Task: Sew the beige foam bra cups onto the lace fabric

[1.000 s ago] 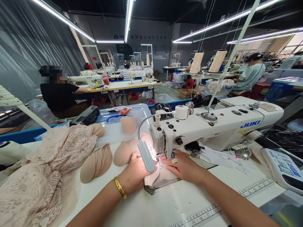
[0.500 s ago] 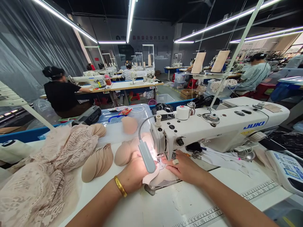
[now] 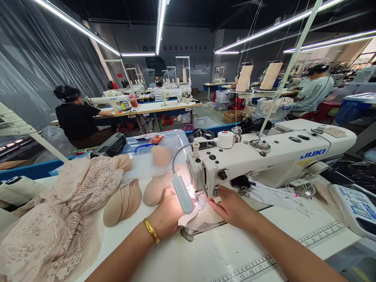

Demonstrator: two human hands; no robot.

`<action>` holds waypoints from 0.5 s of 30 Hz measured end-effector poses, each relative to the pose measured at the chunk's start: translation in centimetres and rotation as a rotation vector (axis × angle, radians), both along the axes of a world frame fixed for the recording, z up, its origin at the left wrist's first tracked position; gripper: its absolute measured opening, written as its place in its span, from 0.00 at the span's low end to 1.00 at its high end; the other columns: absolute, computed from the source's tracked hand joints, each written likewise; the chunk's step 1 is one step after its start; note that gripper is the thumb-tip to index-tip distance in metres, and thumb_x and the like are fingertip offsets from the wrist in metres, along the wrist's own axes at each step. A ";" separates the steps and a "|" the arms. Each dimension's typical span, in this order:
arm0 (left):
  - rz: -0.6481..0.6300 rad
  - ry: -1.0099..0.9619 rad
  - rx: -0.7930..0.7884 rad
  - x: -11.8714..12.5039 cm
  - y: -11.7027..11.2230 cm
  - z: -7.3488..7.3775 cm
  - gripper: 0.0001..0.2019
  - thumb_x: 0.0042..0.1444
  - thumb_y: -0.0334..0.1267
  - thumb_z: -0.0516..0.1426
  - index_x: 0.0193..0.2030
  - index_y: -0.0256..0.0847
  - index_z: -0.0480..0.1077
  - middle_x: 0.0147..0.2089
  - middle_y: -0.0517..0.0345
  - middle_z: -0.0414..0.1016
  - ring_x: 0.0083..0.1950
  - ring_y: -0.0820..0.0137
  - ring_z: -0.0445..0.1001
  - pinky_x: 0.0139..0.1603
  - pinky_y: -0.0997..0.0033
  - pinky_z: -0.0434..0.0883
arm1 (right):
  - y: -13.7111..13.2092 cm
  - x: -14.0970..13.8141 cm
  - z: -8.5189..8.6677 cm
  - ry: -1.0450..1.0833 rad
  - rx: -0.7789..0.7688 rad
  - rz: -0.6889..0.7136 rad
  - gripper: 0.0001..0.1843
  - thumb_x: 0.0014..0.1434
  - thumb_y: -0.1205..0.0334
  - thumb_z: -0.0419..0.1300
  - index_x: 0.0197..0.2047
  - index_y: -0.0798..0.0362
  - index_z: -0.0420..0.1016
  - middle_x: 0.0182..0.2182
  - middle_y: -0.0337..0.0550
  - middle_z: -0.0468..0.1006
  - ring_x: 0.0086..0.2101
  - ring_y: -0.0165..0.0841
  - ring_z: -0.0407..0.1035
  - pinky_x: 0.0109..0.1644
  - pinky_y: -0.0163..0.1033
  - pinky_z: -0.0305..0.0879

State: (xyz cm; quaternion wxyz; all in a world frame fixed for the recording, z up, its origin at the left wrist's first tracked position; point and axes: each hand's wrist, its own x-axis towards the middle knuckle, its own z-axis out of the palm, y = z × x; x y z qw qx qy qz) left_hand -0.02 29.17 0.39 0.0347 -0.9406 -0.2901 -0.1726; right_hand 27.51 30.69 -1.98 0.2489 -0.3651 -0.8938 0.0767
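Observation:
My left hand (image 3: 169,211), with a gold bangle at the wrist, is closed on a pale beige fabric piece (image 3: 189,219) at the sewing machine's (image 3: 273,149) needle area. A grey lamp head (image 3: 182,194) hides some of its fingers. My right hand (image 3: 235,206) is just right of the needle, fingers drawn together beside the presser foot; whether a thread or something else small is between them I cannot make out. Left of my left hand, beige bra cup pads (image 3: 152,191) lie in a fanned stack, and another fanned stack (image 3: 122,204) lies farther left.
Beige lace fabric (image 3: 49,227) is heaped on the left of the table. A clear plastic lid (image 3: 138,162) behind carries a single pad (image 3: 161,155). Thread cones (image 3: 244,78) stand above the machine, a control box (image 3: 354,207) at right. Co-workers sit at other machines beyond.
My right hand has drawn slightly right, away from the needle, and its fingers have come together from lying spread. My left hand stays on the fabric piece. The view has shifted slightly.

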 end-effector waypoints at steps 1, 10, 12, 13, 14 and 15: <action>-0.002 -0.006 -0.020 0.0 0.0 0.1 0.15 0.59 0.32 0.56 0.51 0.46 0.73 0.51 0.55 0.82 0.50 0.57 0.81 0.59 0.47 0.66 | 0.0 0.0 0.0 0.017 0.012 -0.010 0.12 0.71 0.65 0.54 0.34 0.52 0.73 0.34 0.49 0.79 0.42 0.45 0.73 0.43 0.49 0.74; -0.011 -0.019 -0.042 0.3 -0.2 0.0 0.16 0.56 0.30 0.56 0.51 0.45 0.71 0.51 0.54 0.82 0.51 0.56 0.81 0.59 0.47 0.66 | -0.3 -0.4 0.9 0.045 0.011 -0.046 0.09 0.67 0.71 0.56 0.35 0.51 0.71 0.31 0.46 0.78 0.40 0.45 0.74 0.39 0.44 0.73; -0.014 -0.023 -0.026 0.3 -0.3 -0.2 0.15 0.58 0.32 0.56 0.52 0.45 0.71 0.50 0.54 0.82 0.51 0.57 0.81 0.60 0.49 0.66 | -0.3 -0.5 1.0 0.047 0.000 -0.042 0.09 0.67 0.70 0.55 0.35 0.52 0.71 0.31 0.46 0.78 0.41 0.45 0.74 0.40 0.44 0.73; -0.012 -0.026 -0.021 0.4 -0.3 -0.3 0.14 0.59 0.32 0.56 0.52 0.45 0.71 0.50 0.54 0.82 0.51 0.57 0.81 0.60 0.49 0.66 | -0.4 -0.5 1.1 0.048 -0.001 -0.042 0.09 0.68 0.70 0.55 0.35 0.52 0.71 0.31 0.46 0.77 0.41 0.45 0.74 0.40 0.45 0.73; -0.010 -0.028 -0.018 0.4 -0.3 -0.3 0.14 0.59 0.32 0.56 0.52 0.45 0.71 0.50 0.54 0.82 0.51 0.57 0.81 0.60 0.49 0.66 | -0.3 -0.5 1.0 0.046 -0.001 -0.044 0.09 0.68 0.69 0.55 0.35 0.52 0.71 0.31 0.46 0.77 0.41 0.45 0.74 0.41 0.45 0.73; -0.007 -0.032 -0.017 0.4 -0.4 -0.2 0.14 0.59 0.32 0.56 0.52 0.45 0.71 0.50 0.54 0.83 0.51 0.57 0.81 0.60 0.49 0.66 | -0.3 -0.4 1.0 0.041 -0.001 -0.048 0.10 0.69 0.69 0.54 0.35 0.51 0.70 0.31 0.47 0.77 0.41 0.45 0.74 0.41 0.46 0.73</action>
